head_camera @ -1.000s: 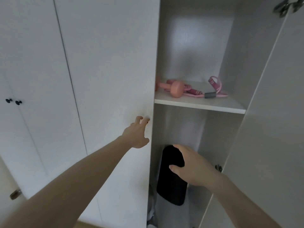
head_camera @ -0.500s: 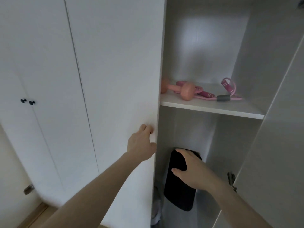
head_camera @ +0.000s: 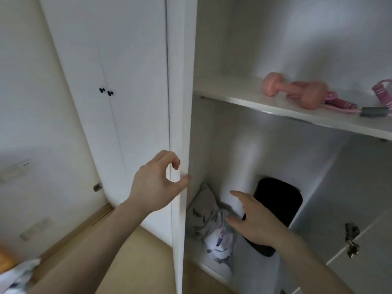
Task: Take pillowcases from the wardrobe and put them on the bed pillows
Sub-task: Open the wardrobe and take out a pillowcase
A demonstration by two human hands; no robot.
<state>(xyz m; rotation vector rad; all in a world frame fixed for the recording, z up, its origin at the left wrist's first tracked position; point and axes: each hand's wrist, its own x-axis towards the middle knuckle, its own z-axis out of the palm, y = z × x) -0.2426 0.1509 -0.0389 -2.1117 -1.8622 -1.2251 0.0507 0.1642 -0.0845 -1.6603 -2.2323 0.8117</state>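
A heap of crumpled fabric, grey cloth point(head_camera: 202, 213) over white patterned cloth point(head_camera: 220, 242), lies low at the left of the open wardrobe compartment. My left hand point(head_camera: 157, 185) grips the edge of the white wardrobe door point(head_camera: 180, 102), fingers curled round it at a small dark knob. My right hand point(head_camera: 256, 221) is inside the compartment with fingers spread, just right of the fabric and in front of a black padded object point(head_camera: 282, 200) that leans against the back wall. I cannot tell whether it touches either.
A white shelf point(head_camera: 265, 111) above holds a pink dumbbell point(head_camera: 297, 92) and pink straps point(head_camera: 381, 90). The right door with a metal hinge point(head_camera: 351, 240) stands open. Closed doors with black knobs point(head_camera: 106, 91) are at left. Light cloth point(head_camera: 14, 274) lies at the bottom left.
The left door has swung open wider, uncovering the fabric heap. My right hand came off the top of the black object and dropped lower, towards the fabric. The view has shifted left and down.
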